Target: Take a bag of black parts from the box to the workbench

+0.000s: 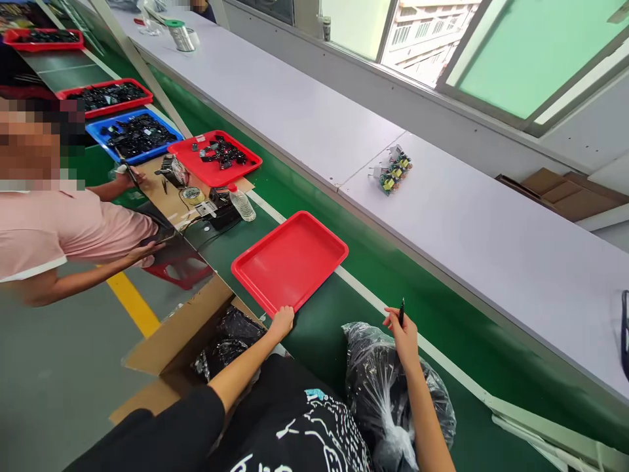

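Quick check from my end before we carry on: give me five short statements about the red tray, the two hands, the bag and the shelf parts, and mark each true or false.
1. The left hand touches the near corner of the red tray. True.
2. That red tray is full of black parts. False: nothing lies in it.
3. The right hand holds a thin dark pen-like tool. True.
4. The clear plastic bag lies on the pale shelf. False: it lies on the green belt, under the right forearm.
5. The small green and yellow parts lie on the pale shelf. True.
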The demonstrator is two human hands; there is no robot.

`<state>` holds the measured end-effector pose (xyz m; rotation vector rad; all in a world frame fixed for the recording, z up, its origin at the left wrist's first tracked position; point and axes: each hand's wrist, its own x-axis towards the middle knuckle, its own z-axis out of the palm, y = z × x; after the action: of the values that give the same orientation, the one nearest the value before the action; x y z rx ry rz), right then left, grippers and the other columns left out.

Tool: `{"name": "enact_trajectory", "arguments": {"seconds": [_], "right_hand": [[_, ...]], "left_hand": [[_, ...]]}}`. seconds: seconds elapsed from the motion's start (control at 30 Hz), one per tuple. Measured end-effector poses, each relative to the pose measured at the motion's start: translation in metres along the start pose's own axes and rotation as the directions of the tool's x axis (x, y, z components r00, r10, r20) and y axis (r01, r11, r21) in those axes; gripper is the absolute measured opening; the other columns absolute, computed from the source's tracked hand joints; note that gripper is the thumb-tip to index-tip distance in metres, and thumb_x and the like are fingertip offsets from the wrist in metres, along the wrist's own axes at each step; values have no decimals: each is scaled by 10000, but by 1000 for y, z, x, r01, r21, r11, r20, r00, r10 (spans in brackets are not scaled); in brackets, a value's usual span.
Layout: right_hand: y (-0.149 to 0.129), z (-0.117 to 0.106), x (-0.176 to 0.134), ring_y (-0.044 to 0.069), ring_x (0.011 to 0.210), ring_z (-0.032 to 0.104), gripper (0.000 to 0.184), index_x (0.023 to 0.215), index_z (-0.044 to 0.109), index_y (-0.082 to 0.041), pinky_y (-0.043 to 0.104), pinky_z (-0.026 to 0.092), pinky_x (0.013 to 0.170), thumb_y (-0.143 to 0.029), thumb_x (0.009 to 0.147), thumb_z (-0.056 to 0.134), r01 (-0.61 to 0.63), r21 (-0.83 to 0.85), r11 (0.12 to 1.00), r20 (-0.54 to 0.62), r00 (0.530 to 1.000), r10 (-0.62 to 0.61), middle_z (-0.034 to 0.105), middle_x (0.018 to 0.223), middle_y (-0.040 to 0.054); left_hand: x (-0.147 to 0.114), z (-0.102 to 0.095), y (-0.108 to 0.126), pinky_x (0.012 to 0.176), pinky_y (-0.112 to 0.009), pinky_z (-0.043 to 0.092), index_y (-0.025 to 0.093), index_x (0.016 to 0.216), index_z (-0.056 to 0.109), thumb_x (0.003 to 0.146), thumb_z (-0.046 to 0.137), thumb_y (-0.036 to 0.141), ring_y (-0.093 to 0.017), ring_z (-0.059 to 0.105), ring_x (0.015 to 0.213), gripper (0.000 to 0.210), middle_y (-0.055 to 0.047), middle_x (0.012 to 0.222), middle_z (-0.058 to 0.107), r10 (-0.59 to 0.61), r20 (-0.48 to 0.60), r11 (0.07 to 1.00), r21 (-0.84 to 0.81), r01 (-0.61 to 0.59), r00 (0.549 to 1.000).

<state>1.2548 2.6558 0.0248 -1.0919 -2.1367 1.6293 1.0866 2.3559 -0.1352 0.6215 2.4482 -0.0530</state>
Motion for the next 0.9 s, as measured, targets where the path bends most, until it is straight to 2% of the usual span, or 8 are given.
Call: {"name": "enact_trajectory", "arguments": {"seconds": [0.1,0.2,0.3,0.4,0.53,0.63,0.77,0.9], "right_hand": [[6,8,6,159,601,521,559,960,707,-137,295,423,584,-641,802,526,6,-71,997,13,1000,-5,623,658,32],[11,7,8,154,586,507,535,985,693,-140,291,412,574,-620,828,517,6,-58,998,-3,1000,-6,628,668,31],[13,6,11,153,573,499,538,967,688,-143,295,408,579,-633,813,527,-11,-33,999,-29,1000,10,624,658,27],[10,7,12,162,585,511,542,952,687,-139,306,419,601,-635,794,535,-34,-19,999,-49,998,33,618,649,27],[8,9,14,173,616,545,536,930,692,-137,319,439,644,-627,784,532,-40,-12,999,-76,996,39,618,630,28],[8,9,15,171,615,542,524,924,694,-142,317,431,644,-618,784,523,-40,-4,999,-90,995,40,620,629,29],[8,10,15,169,606,522,527,932,692,-143,311,411,620,-620,788,518,-46,25,999,-96,994,48,613,632,27],[7,13,12,164,598,512,532,948,692,-145,305,392,601,-626,803,516,-40,55,998,-103,994,45,607,638,25]], "left_hand": [[-33,16,-18,866,-396,491,38,1150,596,918,427,118,-319,567,1155,299,-219,1203,619,18,44,1000,-15,-17,999],[-62,20,-32,871,-373,490,85,1110,615,918,490,225,-312,578,1151,269,-190,1185,641,59,60,998,-29,-58,996],[-84,12,-37,947,-363,456,123,1035,634,934,466,264,-284,602,1096,242,-151,1117,671,101,29,995,-30,-100,994],[-106,-8,-36,1065,-413,368,102,1085,622,961,346,208,-296,585,1140,320,-180,1157,658,67,-51,998,-13,-68,996],[-126,-59,-25,985,-426,410,84,1109,615,985,266,206,-317,616,1124,390,-195,1147,670,-71,-163,997,11,74,984],[-124,-112,-7,810,-393,465,113,1052,630,1003,329,355,-333,671,1011,389,-164,1032,710,-117,-117,992,39,122,986],[-118,-181,13,681,-327,448,144,992,635,963,436,311,-308,693,946,261,-140,984,726,-47,-50,993,101,52,998],[-128,-222,-3,632,-308,426,151,897,638,963,430,273,-291,702,851,250,-125,866,725,113,-42,964,248,-99,993]]}}
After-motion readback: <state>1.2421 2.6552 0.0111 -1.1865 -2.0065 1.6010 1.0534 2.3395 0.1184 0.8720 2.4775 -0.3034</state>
